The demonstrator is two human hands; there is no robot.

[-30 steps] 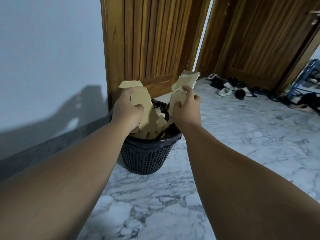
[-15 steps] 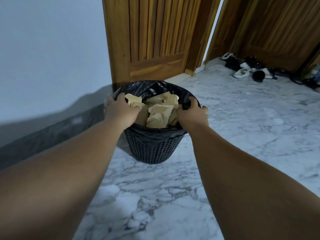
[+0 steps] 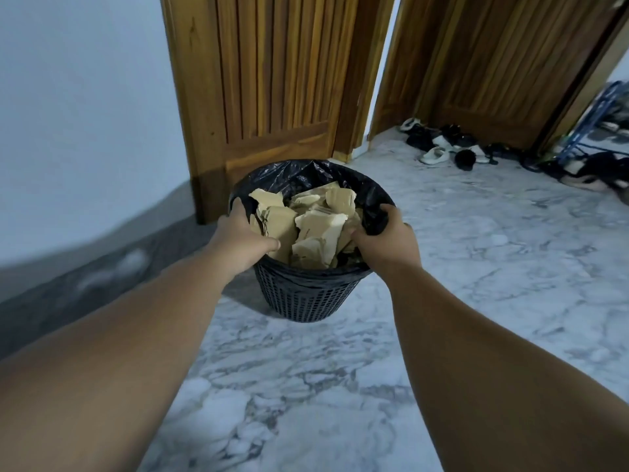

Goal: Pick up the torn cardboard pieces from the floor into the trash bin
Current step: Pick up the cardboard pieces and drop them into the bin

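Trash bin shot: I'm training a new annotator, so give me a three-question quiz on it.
1. True or false: the cardboard pieces lie on the marble floor.
2. What lines the trash bin? A) black bag B) white bag C) nothing
3. Where is the right hand?

Key: 1. False, they fill the bin. 2. A, a black liner. 3. At the bin's right rim, fingers on the liner; the left hand is at the opposite rim.

Home entryway: marble floor (image 3: 476, 267), wooden doors (image 3: 272, 80), shoes (image 3: 442, 144) piled by doorway, lined bin (image 3: 306, 294).
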